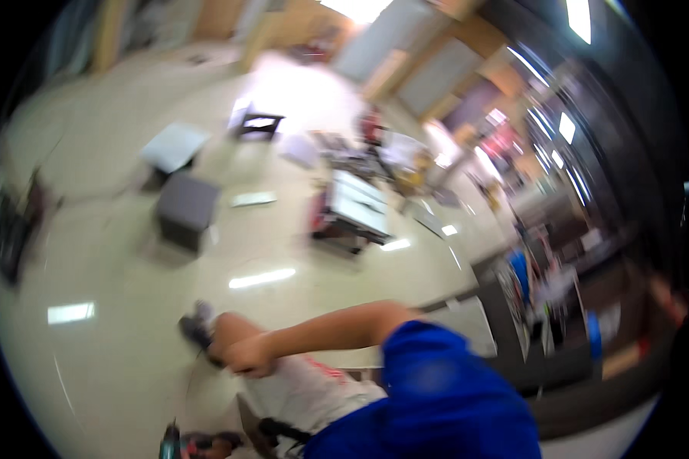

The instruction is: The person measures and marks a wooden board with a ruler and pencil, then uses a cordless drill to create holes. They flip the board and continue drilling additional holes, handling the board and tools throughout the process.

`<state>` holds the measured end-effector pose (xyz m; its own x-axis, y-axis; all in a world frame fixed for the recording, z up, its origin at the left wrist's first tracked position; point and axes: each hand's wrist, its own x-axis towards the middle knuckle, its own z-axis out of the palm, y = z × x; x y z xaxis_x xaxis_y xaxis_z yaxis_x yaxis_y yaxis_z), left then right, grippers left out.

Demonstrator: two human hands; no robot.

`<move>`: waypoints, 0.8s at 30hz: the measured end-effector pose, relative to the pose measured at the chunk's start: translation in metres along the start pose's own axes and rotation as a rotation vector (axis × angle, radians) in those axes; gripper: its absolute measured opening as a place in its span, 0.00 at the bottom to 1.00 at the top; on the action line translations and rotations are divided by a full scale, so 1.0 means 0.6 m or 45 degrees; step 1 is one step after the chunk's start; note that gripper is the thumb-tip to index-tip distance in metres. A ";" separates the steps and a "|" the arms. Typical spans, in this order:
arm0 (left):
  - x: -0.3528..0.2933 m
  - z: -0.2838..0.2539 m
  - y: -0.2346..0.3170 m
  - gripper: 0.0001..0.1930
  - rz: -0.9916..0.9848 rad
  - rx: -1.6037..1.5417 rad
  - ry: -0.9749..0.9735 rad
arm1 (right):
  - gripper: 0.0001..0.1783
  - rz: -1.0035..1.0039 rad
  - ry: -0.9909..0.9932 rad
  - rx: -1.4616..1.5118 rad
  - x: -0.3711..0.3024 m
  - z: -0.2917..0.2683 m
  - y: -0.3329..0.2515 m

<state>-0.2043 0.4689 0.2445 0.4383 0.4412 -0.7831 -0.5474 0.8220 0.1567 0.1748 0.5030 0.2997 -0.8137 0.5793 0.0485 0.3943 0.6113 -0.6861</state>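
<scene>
My right arm in a blue sleeve reaches leftward across my body. At its end my right hand [249, 355] looks curled, beside my bent knee and the light shorts [306, 382] with a reddish mark. What its fingers hold, if anything, is hidden. At the lower left edge is a teal and black power drill [171, 442], its chuck toward the top of the picture. A blurred brownish shape lies right beside the drill, and I cannot tell whether it is my left hand. Motion smears the whole view.
A dark grey box-like stool [187, 205], a pale-topped stool [174, 145] and a small dark stool [259, 125] stand on the glossy tiled floor. A white-topped table machine [357, 203] is ahead. To the right, a dark cabinet-like unit [543, 367] holds tools and clutter.
</scene>
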 end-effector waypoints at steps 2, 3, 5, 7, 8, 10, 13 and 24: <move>-0.007 -0.070 0.028 0.16 -0.055 -0.189 -0.019 | 0.12 -0.183 0.168 0.072 -0.030 -0.029 0.013; -0.007 -0.075 0.029 0.16 -0.070 -0.212 0.048 | 0.17 -0.090 0.140 0.106 -0.047 -0.078 -0.013; 0.011 -0.046 0.027 0.17 -0.074 0.046 0.508 | 0.22 0.253 -0.093 0.237 -0.058 -0.131 -0.041; 0.021 -0.041 0.051 0.14 -0.136 0.004 0.565 | 0.22 0.381 -0.084 0.271 0.005 -0.170 -0.013; 0.020 -0.041 0.063 0.13 -0.173 0.016 0.588 | 0.21 0.409 -0.032 0.240 0.031 -0.184 -0.008; 0.042 -0.047 0.064 0.12 -0.275 0.091 0.636 | 0.20 0.482 0.075 0.239 0.064 -0.205 0.005; 0.045 0.151 0.154 0.08 -0.309 0.539 0.732 | 0.17 0.536 0.276 0.313 0.062 -0.199 0.005; 0.593 0.925 0.187 0.48 0.911 3.124 -0.477 | 0.14 1.124 1.060 0.884 0.076 -0.193 0.030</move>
<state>0.2859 0.9177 0.3174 0.8195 0.4757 -0.3194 0.5730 -0.6878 0.4457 0.1943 0.6027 0.3738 0.1754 0.9241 -0.3395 0.1485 -0.3657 -0.9188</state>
